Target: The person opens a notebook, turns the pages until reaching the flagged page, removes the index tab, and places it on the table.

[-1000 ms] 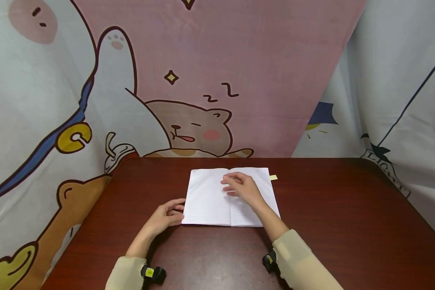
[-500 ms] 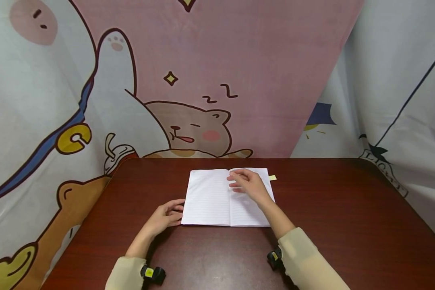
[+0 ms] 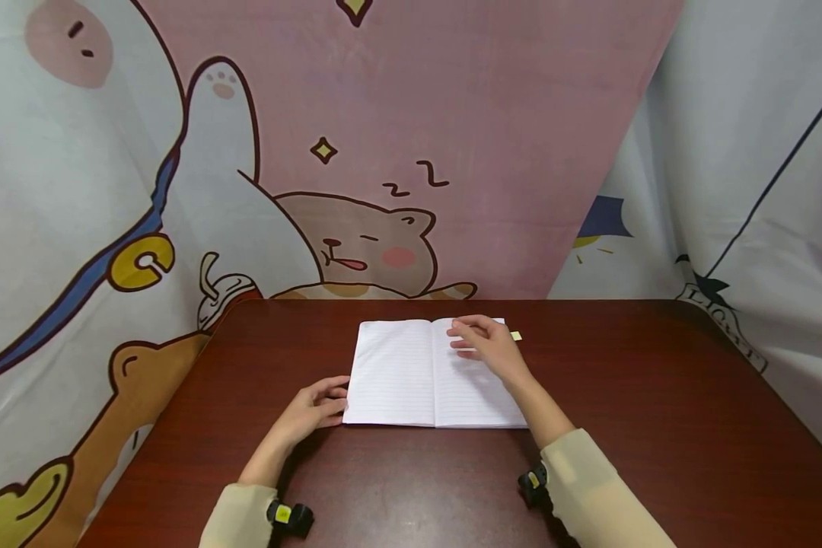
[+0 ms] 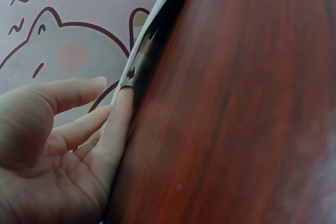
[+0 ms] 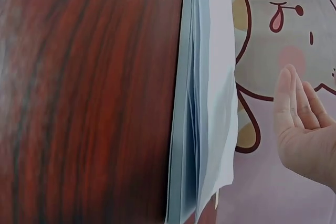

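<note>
1. The open notebook (image 3: pixel 418 373) lies flat near the middle of the dark wooden table (image 3: pixel 657 396), its far edge short of the cartoon backdrop (image 3: pixel 383 152).
2. Bare tabletop spreads wide to the right and along the near side; less room on the left.
3. Its lined white pages are blank, spine running near to far.
4. The left hand (image 3: pixel 313 409) rests on the table, relaxed fingertips touching the notebook's near left corner, gripping nothing.
5. The right hand (image 3: pixel 488 346) lies over the right page's far part, fingers loosely bent; whether it pinches a page cannot be told.
6. A small yellow tab (image 3: pixel 516 336) sits just beside the far right corner.
</note>
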Motion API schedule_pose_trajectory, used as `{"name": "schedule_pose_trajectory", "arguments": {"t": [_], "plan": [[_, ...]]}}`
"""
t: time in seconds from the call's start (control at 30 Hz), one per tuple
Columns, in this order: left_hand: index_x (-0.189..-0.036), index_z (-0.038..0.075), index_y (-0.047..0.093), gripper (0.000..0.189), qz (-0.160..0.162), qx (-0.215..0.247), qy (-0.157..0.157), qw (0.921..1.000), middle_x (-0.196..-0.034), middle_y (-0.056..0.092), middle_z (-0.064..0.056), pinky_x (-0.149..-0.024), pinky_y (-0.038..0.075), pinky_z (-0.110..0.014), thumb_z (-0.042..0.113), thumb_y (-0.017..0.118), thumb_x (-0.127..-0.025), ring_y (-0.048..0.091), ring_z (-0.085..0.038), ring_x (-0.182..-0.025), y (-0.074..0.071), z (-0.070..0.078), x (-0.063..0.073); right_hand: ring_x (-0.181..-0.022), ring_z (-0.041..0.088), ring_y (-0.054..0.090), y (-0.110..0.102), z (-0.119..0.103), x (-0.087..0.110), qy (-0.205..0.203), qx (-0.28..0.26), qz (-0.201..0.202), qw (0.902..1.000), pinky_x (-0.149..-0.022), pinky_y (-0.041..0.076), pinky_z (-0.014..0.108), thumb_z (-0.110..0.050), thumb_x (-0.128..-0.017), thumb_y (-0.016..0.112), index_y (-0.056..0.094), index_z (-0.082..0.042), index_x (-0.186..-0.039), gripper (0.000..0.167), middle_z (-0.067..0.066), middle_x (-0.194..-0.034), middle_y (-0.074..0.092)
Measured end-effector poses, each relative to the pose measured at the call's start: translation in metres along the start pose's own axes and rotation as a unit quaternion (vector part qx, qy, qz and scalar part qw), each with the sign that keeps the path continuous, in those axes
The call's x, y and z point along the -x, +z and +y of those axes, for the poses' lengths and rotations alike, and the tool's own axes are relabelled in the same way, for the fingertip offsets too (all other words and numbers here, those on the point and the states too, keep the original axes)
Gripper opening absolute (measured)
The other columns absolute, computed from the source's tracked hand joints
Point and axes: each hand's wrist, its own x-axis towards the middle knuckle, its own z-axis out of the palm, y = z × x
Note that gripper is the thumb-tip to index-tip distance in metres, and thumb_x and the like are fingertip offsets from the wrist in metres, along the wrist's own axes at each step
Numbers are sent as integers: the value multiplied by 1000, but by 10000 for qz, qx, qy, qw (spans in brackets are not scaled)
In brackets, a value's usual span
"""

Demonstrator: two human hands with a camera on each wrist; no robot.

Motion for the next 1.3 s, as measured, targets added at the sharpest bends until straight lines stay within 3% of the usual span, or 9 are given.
{"name": "schedule_pose_trajectory", "arguments": {"t": [0.53,0.8,1.07,1.3], "plan": [[-143,-4,47,50,0,30,-33,10000,-124,57,-26,-82,60,-32,8,62,-97,64,-15,-98,0,-1,-2,-95,14,72,-26,7,6,-51,267,194,9994,-90,59,39,-18,-98,65,57,8,-129,42,28,-123,66],[-144,-5,45,52,-79,76,28,9999,-125,56,-27,-83,60,-34,8,61,-98,64,-17,-101,0,0,-1,-100,19,73,-39,13,7,-26,430,263,9987,-92,58,41,-14,-96,66,55,10,-131,44,30,-124,63],[-145,-6,44,52,-131,160,58,9998,-126,55,-29,-82,60,-29,7,61,-97,64,-14,-99,-1,-1,-2,-94,11,73,-53,23,7,-78,432,375,9983,-86,60,36,-12,-96,66,55,13,-130,44,21,-114,69],[-146,-5,43,53,-115,139,47,9998,-126,55,-28,-82,60,-29,8,61,-97,64,-13,-97,-1,-1,-1,-92,7,71,-62,27,9,24,553,490,9973,-86,60,33,-15,-96,67,55,11,-131,45,23,-118,67]]}}
